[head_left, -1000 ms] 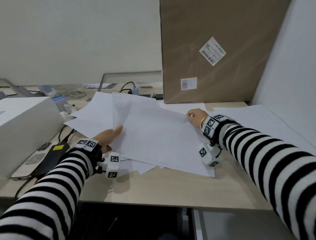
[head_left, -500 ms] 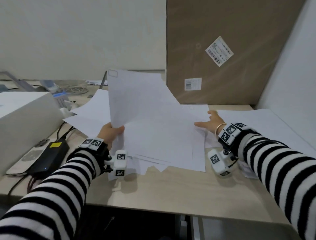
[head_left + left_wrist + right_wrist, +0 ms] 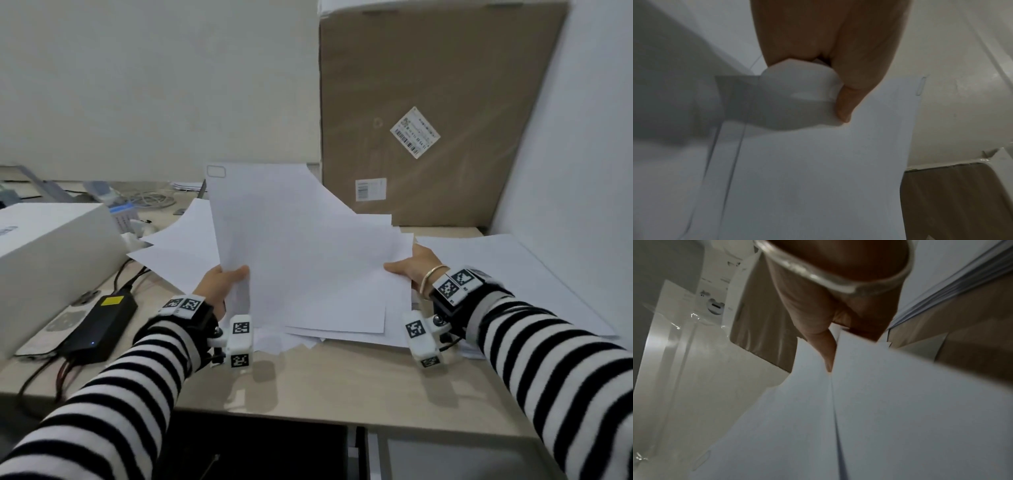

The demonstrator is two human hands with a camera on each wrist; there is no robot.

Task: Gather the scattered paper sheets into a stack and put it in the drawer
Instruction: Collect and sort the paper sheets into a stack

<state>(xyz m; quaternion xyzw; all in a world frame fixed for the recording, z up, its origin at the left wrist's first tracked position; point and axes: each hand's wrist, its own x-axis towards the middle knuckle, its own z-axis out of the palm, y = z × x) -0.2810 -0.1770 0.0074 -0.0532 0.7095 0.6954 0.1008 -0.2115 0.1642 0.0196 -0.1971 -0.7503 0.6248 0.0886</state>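
Observation:
A loose bundle of white paper sheets (image 3: 301,246) is tilted up off the desk between my two hands. My left hand (image 3: 233,277) pinches its lower left edge, thumb on the front; the left wrist view shows that thumb pressed on the sheets (image 3: 818,162). My right hand (image 3: 400,267) grips the right edge, and the right wrist view shows its thumb lying on the paper (image 3: 900,402). More sheets lie flat beneath the bundle (image 3: 308,337), to the left (image 3: 178,246) and to the right (image 3: 507,274). Below the desk edge are a dark opening (image 3: 260,445) and a grey panel (image 3: 445,459).
A large cardboard box (image 3: 428,137) leans against the back wall. A white box (image 3: 44,253) stands at the left, with a black power adapter (image 3: 99,318) and cables beside it. A white wall closes the right side. Bare desk (image 3: 325,383) lies in front of the papers.
The sheets have been raised from flat on the desk to tilted upright. My right hand moved from resting on the far sheets to gripping the bundle's right edge.

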